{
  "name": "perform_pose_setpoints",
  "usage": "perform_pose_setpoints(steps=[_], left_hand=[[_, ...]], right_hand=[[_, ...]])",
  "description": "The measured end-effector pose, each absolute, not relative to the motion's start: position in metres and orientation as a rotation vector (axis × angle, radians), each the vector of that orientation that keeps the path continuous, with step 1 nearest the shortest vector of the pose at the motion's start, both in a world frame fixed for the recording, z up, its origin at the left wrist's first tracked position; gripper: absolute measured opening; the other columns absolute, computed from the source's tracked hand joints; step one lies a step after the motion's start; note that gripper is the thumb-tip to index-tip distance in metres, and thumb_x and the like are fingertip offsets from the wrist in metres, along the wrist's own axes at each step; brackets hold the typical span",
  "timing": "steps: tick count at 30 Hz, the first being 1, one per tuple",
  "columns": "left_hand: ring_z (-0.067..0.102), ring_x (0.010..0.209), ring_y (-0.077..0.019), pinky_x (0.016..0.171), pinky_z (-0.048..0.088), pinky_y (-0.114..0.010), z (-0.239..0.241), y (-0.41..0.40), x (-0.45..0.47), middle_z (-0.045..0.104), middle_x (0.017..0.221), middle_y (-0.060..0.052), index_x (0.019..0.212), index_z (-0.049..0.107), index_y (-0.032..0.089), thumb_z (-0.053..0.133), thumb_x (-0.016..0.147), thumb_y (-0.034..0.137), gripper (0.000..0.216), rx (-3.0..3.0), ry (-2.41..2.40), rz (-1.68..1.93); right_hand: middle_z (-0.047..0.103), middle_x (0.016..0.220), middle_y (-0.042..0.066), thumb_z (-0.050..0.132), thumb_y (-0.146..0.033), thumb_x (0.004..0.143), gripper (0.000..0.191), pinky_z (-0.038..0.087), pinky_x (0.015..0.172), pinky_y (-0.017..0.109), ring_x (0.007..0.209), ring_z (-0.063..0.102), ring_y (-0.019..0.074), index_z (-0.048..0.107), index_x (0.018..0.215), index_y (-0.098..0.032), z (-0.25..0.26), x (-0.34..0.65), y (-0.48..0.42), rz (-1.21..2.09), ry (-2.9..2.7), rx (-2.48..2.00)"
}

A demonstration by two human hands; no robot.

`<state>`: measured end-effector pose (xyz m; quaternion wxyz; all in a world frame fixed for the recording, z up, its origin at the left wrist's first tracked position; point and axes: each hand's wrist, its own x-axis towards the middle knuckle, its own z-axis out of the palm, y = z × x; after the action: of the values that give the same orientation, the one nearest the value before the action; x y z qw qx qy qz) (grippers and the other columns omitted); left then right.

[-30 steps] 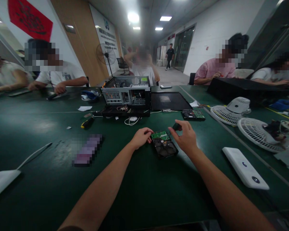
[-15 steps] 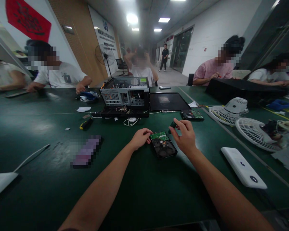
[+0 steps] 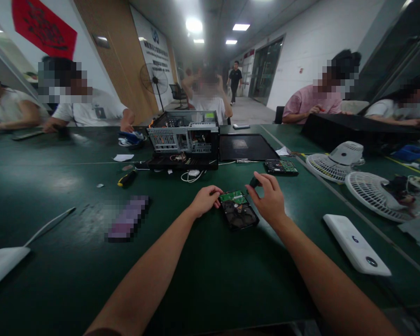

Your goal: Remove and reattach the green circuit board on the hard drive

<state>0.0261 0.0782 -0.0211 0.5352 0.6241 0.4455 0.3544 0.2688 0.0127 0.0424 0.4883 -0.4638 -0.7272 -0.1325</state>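
Observation:
A hard drive [image 3: 239, 211] lies on the green table in front of me, its green circuit board facing up at the far end. My left hand [image 3: 207, 200] pinches the drive's far left corner between thumb and fingers. On the other side, my right hand [image 3: 269, 196] is closed around the dark handle of a small screwdriver [image 3: 254, 182]. The screwdriver tilts down toward the circuit board's right edge; whether its tip touches is too small to tell. Farther right lies a second hard drive [image 3: 281, 167].
An opened computer case [image 3: 184, 137] stands beyond the drive, with a black side panel [image 3: 248, 147] beside it. A yellow-black screwdriver [image 3: 127, 178] and a phone [image 3: 129, 218] lie left. Rightward are a white power bank [image 3: 357, 244] and fan parts [image 3: 374, 195]. People sit around the table.
Both hands keep nearly the same pose on the drive and the screwdriver. The view has shifted slightly, and a person in the background has walked closer.

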Motion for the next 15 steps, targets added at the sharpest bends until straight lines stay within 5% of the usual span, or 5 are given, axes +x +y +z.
perform_pose_setpoints(steps=[9,15], left_hand=[[0.066,0.054,-0.0116,0.056,0.053,-0.022,-0.0216,0.0786,0.0259,0.068,0.067,-0.001,0.107,0.067,0.014,0.053,0.098,0.016,0.016,1.484,1.067,0.847],[0.066,0.054,-0.0117,0.056,0.053,-0.021,-0.0190,0.0769,0.0260,0.068,0.067,-0.002,0.108,0.067,0.013,0.053,0.098,0.015,0.017,1.488,1.074,0.844]], right_hand=[[0.057,0.124,0.014,0.059,-0.024,0.093,0.045,0.056,0.094,0.049,0.111,0.060,0.0279,0.051,0.138,-0.024,0.0472,0.2680,0.0110,-0.275,-1.804,-1.103],[0.058,0.110,0.011,0.066,-0.035,0.092,0.041,0.059,0.083,0.043,0.092,0.063,0.0239,0.056,0.130,-0.023,0.0463,0.2694,0.0104,-0.289,-1.779,-1.161]])
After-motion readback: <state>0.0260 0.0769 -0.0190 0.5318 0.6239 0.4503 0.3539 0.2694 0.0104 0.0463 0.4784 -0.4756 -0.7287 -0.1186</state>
